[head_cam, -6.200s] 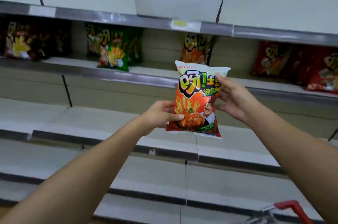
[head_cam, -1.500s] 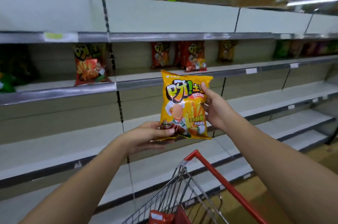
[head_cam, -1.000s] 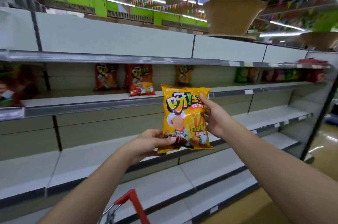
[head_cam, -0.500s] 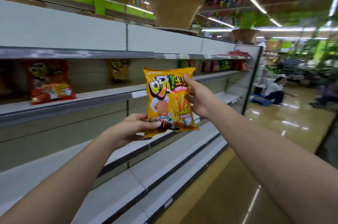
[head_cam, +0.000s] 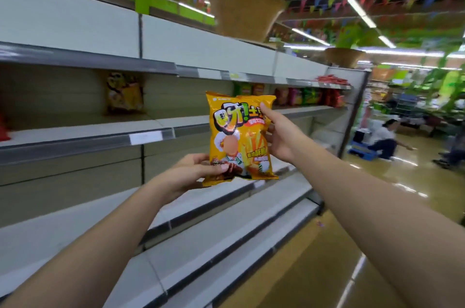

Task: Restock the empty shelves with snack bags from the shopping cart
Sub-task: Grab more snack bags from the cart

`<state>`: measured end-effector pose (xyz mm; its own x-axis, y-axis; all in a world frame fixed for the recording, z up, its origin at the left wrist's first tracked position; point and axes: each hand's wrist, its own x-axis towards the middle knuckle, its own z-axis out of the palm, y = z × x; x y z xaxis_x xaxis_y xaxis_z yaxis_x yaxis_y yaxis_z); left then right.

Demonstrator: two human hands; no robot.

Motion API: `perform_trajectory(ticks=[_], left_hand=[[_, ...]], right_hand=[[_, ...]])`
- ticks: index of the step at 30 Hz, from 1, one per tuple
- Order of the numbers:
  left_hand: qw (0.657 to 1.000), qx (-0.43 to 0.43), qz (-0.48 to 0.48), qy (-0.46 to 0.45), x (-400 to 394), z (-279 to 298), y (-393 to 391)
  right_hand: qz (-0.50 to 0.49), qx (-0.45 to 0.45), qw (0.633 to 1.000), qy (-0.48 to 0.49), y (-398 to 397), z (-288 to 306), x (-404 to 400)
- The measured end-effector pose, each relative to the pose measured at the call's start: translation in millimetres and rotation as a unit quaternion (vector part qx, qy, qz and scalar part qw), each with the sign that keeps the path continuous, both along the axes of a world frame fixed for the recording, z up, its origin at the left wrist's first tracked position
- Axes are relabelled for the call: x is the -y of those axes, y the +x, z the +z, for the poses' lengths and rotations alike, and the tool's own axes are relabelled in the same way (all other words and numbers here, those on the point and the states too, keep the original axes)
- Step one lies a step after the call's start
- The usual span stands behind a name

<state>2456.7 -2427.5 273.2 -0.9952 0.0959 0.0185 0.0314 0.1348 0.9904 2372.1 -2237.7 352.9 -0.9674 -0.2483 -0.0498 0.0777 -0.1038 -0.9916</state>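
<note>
The left hand [head_cam: 201, 169] pinches the bottom corner of the yellow snack bag [head_cam: 240, 135], thumb over the front, while the right hand [head_cam: 279, 136] grips its right edge, forefinger up by the top seam. Both arms reach forward, holding the bag upright in the air in front of the shelves [head_cam: 83, 135], touching none. A matching bag [head_cam: 124, 92] stands at the back of the upper shelf; the lower shelves are bare, so most restocking seems left.
</note>
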Motion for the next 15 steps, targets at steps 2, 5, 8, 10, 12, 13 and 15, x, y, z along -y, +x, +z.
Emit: perform_trajectory(ticks=[2, 5, 8, 10, 12, 13, 15], left_hand=[[0.999, 0.002, 0.043, -0.022, 23, 1, -12], [0.989, 0.000, 0.119, -0.082, 66, 5, -27], [0.975, 0.000, 0.200, -0.098, 112, 9, -39], [0.965, 0.001, 0.242, -0.105, 141, 11, -49], [0.955, 0.006, 0.278, -0.107, 170, 15, -60], [0.951, 0.014, 0.291, -0.104, 184, 17, -66], [0.945, 0.029, 0.315, -0.085, 209, 20, -81]], right_hand=[[0.039, 0.010, 0.999, -0.008, -27, -4, 29], [0.099, 0.023, 0.995, -0.014, -63, -13, 83], [0.152, 0.033, 0.988, -0.024, -98, -19, 147], [0.177, 0.039, 0.983, -0.026, -119, -22, 190], [0.200, 0.052, 0.978, -0.023, -141, -26, 232], [0.211, 0.061, 0.975, -0.021, -151, -27, 252], [0.242, 0.077, 0.967, -0.026, -172, -28, 290]])
